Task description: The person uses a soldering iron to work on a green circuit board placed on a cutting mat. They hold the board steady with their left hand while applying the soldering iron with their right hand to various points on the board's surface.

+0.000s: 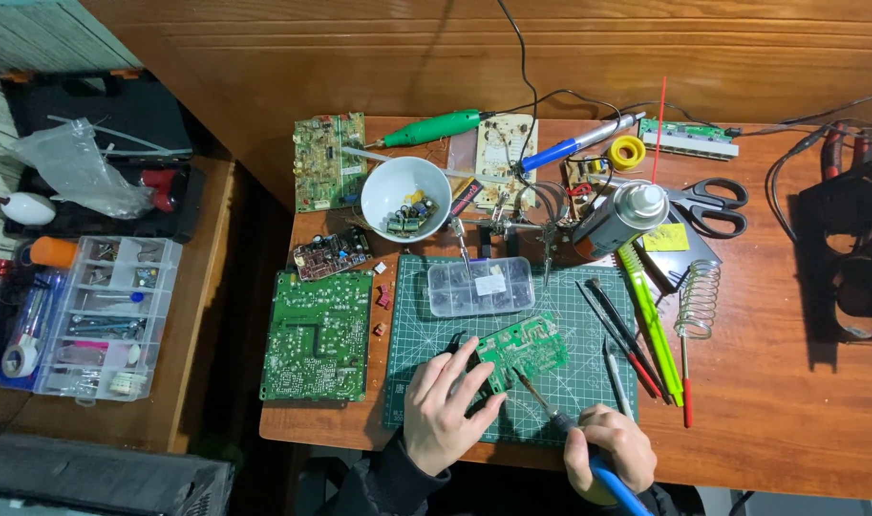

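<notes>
My left hand (pixel 443 406) rests on the green cutting mat (pixel 417 287), fingers touching the near-left edge of a small green circuit board (pixel 527 346). A black tool tip pokes out above the fingers. In my right hand (pixel 608 446) is a blue-handled soldering iron (pixel 568 423), gripped like a pen, its metal tip lying against the board's near edge. The board sits tilted on the mat's near half.
A small clear parts box (pixel 481 287), a white bowl (pixel 404 196) of components, a larger green board (pixel 318 336), a spray can (pixel 622 215), scissors (pixel 713 205), a coil iron stand (pixel 700 298), pens and tweezers lie around the mat. A clear organiser (pixel 97 320) sits on the left side table.
</notes>
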